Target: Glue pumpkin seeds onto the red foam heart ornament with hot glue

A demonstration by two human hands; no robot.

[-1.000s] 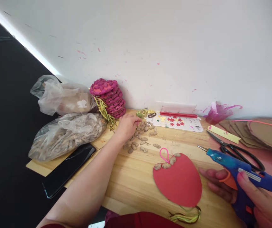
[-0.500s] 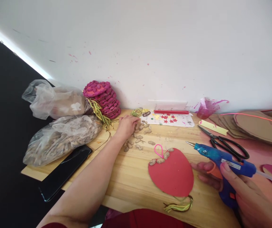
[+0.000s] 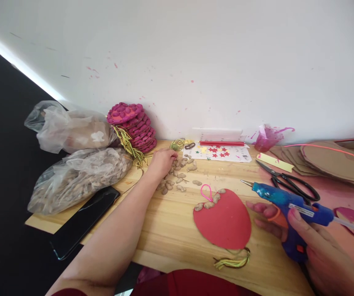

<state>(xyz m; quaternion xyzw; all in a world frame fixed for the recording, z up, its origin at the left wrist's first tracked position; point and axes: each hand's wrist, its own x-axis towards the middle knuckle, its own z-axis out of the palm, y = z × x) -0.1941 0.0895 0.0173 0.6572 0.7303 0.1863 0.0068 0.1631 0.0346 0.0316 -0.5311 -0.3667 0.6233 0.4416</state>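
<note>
My right hand (image 3: 325,246) grips a blue hot glue gun (image 3: 288,205) with an orange trigger, its metal nozzle pointing left. A clear glue stick sticks out behind it. Beside the gun lies a red heart-shaped piece (image 3: 223,222) with several peanuts along its top left edge, a pink loop (image 3: 207,193) and a yellow-green tassel (image 3: 232,262). My left hand (image 3: 163,160) reaches forward to the loose unshelled peanuts (image 3: 180,176) on the wooden table. Its fingers are curled together at the pile's left edge; what they hold, if anything, is hidden.
Plastic bags (image 3: 81,176) and a black phone (image 3: 84,222) lie left. Purple peanut-covered pieces (image 3: 140,127) stand stacked by the wall. Paper with small stars (image 3: 232,154), a pink-stained cup (image 3: 266,138), black scissors (image 3: 294,183) and cardboard shapes (image 3: 334,164) lie at the back and right.
My left fingers have drawn together more tightly over the peanuts. The glue gun stays in my right hand, nearly unmoved. The view has shifted slightly.
</note>
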